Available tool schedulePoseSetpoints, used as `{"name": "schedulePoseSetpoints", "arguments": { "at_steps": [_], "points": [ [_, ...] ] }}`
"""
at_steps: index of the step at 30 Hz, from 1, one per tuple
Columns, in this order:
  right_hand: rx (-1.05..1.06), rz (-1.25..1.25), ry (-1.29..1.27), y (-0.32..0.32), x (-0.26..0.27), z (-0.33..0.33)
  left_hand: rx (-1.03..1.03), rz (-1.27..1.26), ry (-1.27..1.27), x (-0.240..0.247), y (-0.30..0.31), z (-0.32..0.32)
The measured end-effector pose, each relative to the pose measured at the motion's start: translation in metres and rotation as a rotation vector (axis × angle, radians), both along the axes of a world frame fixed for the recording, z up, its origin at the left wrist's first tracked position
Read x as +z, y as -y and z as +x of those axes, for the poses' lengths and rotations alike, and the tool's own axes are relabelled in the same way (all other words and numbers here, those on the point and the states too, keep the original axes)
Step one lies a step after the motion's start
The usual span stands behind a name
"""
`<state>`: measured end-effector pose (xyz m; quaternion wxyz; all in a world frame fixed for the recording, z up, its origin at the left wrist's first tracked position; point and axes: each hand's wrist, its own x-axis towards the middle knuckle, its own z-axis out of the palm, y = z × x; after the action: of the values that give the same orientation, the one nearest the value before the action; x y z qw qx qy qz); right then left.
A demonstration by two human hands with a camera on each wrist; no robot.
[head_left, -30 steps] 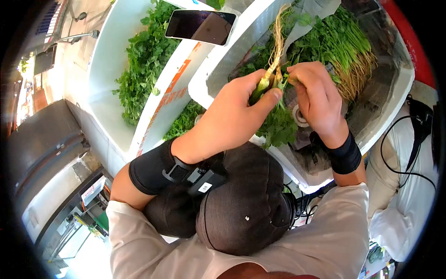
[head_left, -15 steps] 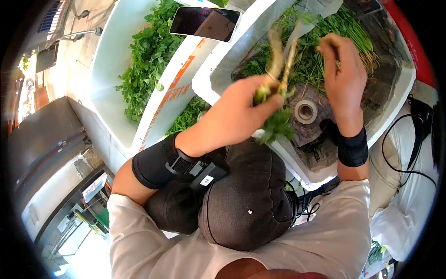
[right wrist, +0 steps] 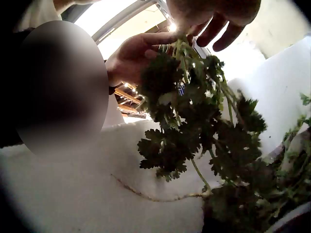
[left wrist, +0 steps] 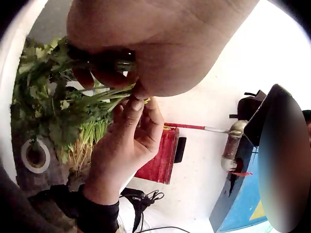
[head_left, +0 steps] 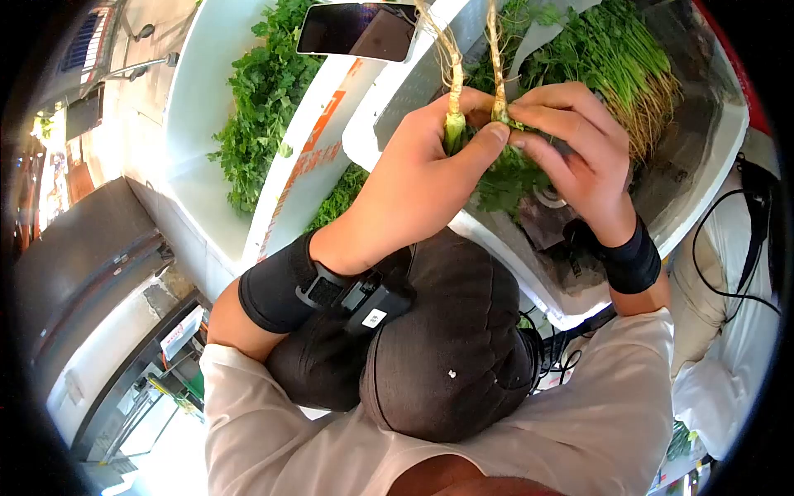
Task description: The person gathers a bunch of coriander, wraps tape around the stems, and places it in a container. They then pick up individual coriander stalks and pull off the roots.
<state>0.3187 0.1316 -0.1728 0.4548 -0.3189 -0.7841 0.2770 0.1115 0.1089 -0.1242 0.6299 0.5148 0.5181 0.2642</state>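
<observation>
The fingers of my left hand [head_left: 413, 178] are curled round two coriander plants [head_left: 454, 124], their pale roots pointing up past my knuckles and their leaves hanging below. The fingers of my right hand [head_left: 579, 157] pinch the base of the right-hand plant. Beyond them, a rooted bunch [head_left: 633, 83] lies in a white foam box [head_left: 701, 197]; a tape roll [left wrist: 36, 170] lies beneath my hands. Beyond my left fingers rests a phone [head_left: 357, 31].
</observation>
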Motion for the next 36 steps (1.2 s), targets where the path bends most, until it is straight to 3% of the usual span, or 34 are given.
{"name": "schedulePoseSetpoints", "arguments": {
  "at_steps": [8,17,19,21,23,25,27,30,33,36],
  "points": [
    [-0.007,0.066,-0.009,0.000,0.001,0.002,0.000,0.121,0.010,-0.006,0.000,0.001],
    [0.034,0.358,0.030,-0.004,0.002,-0.001,0.017,0.128,-0.065,0.000,0.003,0.006],
    [0.117,0.348,0.037,-0.001,0.008,-0.003,0.170,0.045,-0.166,0.002,-0.005,0.005],
    [0.177,0.327,0.049,0.011,0.024,-0.009,0.434,-0.015,0.051,-0.008,-0.019,-0.001],
    [0.173,0.352,0.051,0.010,0.025,-0.003,0.358,0.019,-0.037,-0.007,-0.016,-0.009],
    [-0.012,0.364,-0.047,-0.001,0.011,0.000,0.332,0.030,-0.005,-0.003,-0.013,-0.002],
    [-0.244,0.137,0.065,-0.001,0.014,0.008,0.296,0.036,0.036,0.002,-0.010,0.003],
    [-0.276,0.094,0.108,-0.011,0.002,0.012,0.290,-0.001,0.061,0.007,-0.009,0.007],
    [-0.228,0.003,0.062,-0.007,0.001,0.007,0.283,-0.036,0.090,0.009,-0.008,0.010],
    [0.023,-0.329,-0.054,0.001,-0.001,0.003,0.270,-0.063,0.115,0.010,-0.006,0.012]
  ]
}}
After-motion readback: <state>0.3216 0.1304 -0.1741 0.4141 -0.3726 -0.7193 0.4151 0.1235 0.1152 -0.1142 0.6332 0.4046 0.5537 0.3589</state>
